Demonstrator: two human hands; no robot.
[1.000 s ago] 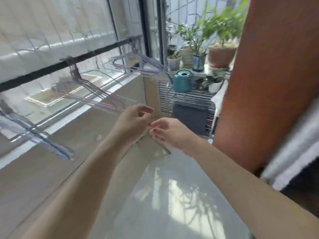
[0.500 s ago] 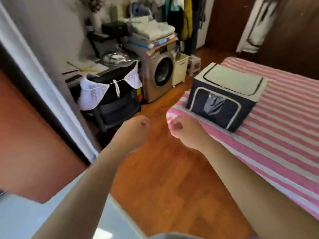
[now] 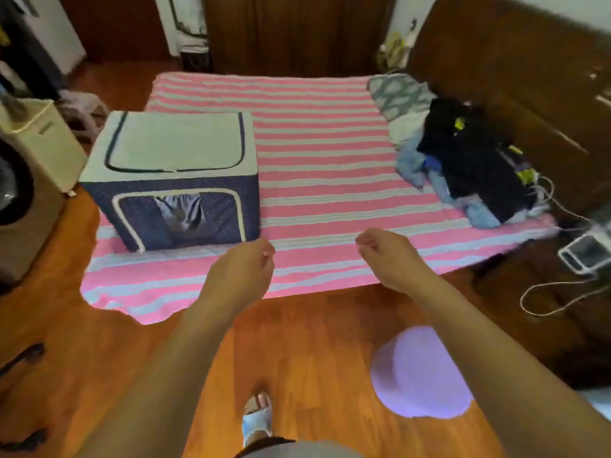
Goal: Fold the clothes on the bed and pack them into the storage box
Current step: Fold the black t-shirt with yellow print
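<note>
A: Pink-and-white striped bed (image 3: 317, 166); navy fabric storage box (image 3: 172, 180) at nine o'clock, zipped. Clothes?

B: Dark-and-blue heap of clothes (image 3: 469, 166), two o'clock. Left hand (image 3: 243, 271), right hand (image 3: 386, 256): fingers loosely curled, empty. Take the top garment, spread it mid-bed.

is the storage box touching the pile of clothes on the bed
Apart. The head view shows the storage box at the bed's left and the pile of clothes at its right, with bare striped sheet between.

Orange-brown wooden floor (image 3: 297, 342), dark wooden wardrobe (image 3: 297, 31), washing machine (image 3: 20, 206).
</note>
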